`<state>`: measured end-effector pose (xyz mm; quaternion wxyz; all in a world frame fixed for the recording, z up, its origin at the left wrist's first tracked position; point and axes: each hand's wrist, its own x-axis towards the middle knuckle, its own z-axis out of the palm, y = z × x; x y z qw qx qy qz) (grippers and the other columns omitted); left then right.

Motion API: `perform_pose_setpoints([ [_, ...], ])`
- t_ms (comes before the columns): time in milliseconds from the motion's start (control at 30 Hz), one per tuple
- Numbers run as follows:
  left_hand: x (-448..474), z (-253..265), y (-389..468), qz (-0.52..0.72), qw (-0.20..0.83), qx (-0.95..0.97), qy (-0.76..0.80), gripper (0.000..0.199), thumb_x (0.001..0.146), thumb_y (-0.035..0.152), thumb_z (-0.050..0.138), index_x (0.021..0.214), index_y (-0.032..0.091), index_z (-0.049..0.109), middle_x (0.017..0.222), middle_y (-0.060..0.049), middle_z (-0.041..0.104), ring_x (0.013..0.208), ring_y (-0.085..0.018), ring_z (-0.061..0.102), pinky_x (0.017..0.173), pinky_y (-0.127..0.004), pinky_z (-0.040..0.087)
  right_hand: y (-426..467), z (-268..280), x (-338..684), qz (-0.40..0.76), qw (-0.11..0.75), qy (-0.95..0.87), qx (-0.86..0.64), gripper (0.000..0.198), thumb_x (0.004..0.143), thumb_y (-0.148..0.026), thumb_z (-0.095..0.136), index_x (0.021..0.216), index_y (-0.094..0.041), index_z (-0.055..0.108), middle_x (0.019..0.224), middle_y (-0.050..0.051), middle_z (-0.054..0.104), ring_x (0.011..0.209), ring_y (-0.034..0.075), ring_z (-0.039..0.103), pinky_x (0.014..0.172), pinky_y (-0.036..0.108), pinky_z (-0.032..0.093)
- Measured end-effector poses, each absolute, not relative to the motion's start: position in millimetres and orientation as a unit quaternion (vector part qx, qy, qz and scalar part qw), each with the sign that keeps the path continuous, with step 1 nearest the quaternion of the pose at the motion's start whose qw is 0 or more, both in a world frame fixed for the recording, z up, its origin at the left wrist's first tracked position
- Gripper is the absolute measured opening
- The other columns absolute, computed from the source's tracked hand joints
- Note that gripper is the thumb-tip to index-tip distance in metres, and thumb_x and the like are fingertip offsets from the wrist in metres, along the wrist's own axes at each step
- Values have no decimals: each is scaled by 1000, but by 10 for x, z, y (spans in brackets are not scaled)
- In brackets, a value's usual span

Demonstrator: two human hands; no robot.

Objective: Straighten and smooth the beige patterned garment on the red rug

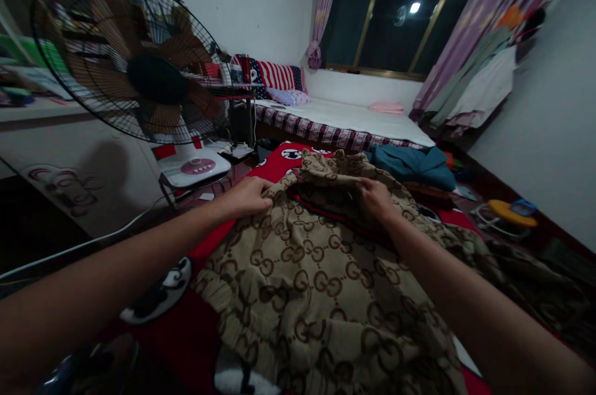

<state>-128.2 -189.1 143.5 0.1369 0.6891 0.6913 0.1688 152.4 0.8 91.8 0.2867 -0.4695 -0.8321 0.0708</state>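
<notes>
Both hands pinch the tan patterned garment (307,283) at frame centre — left hand (249,196) closed on its left edge, right hand (372,199) on the bunched fold — cloth spreads below the fingers.

head view | left hand (249,196) gripping far left edge of tan garment (302,283), fingers curled | right hand (372,199) closed on its red-trimmed fold at far edge | garment spread on red blanket (205,240) | fan (135,59) beyond blanket's left edge | teal cloth (414,165) at far right corner | bed (354,118) under window (395,10)
</notes>
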Motion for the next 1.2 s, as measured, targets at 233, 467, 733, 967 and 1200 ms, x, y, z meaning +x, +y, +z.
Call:
perform_pose_setpoints([
  [233, -500, 1577, -1761, 169, 140, 758, 614, 30, 69, 15, 50, 91, 19, 71, 78, -1, 69, 76, -20, 64, 66, -24, 45, 358, 1251, 2153, 121, 402, -798, -432, 43, 85, -33, 44, 111, -10, 69, 104, 12, 72, 96, 27, 65, 87, 38, 48],
  [467, -74, 604, -1830, 59, 145, 772, 616, 44, 75, 23, 56, 117, 11, 60, 110, -18, 65, 96, -30, 65, 80, -35, 51, -67, 525, 2432, 150, 277, -801, -509, 72, 81, -54, 55, 140, -15, 43, 137, 16, 52, 122, 30, 53, 101, 44, 41],
  [733, -265, 531, -1731, 142, 211, 785, 565, 38, 73, 20, 55, 110, 18, 63, 94, -6, 69, 86, -21, 63, 72, -25, 46, -350, 471, 2476, -50, 115, -849, -513, 69, 86, -38, 54, 148, -18, 31, 126, 14, 61, 110, 30, 60, 87, 39, 48],
  [967, -285, 800, -1557, 186, 216, 787, 547, 43, 88, 46, 47, 64, 15, 65, 54, 1, 52, 54, -12, 49, 53, -23, 31, -491, 1012, 2357, -136, -1, -832, -538, 45, 79, -22, 56, 122, -34, 64, 105, 9, 72, 96, 30, 67, 74, 35, 48],
  [1200, -328, 647, -932, 302, -64, 704, 639, 44, 87, 32, 56, 130, 19, 55, 137, -12, 50, 127, -27, 44, 106, -41, 33, -200, 1360, 1943, -15, -138, -887, -440, 33, 75, -55, 64, 85, -27, 77, 89, 8, 73, 90, 30, 68, 73, 34, 50],
])
